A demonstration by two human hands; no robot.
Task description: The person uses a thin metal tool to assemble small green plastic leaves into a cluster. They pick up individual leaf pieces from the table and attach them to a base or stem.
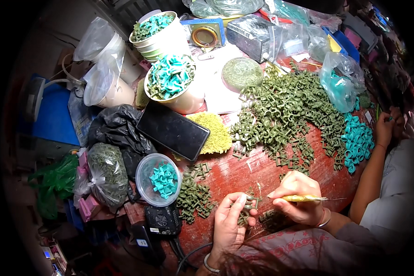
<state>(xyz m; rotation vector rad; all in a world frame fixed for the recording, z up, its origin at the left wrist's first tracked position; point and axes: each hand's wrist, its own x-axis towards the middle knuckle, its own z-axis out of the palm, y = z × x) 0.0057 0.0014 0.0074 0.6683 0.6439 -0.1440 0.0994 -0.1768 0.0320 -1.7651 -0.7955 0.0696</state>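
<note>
Near the table's front edge, my left hand pinches small olive-green ring-like pieces between thumb and fingers. Just to its right, my right hand is closed round a slim hand tool with a yellow wrapped handle. The tool's thin tip points at the pieces in my left hand; I cannot tell whether it touches them. Beyond both hands spreads a large heap of similar green pieces. A smaller green pile lies left of my left hand, beside a clear round tub with teal pieces.
A black phone rests partly on a yellow sponge. Behind stand white buckets filled with teal and green pieces. At right, another person's arm is near teal rings. A black box with cables sits at front left.
</note>
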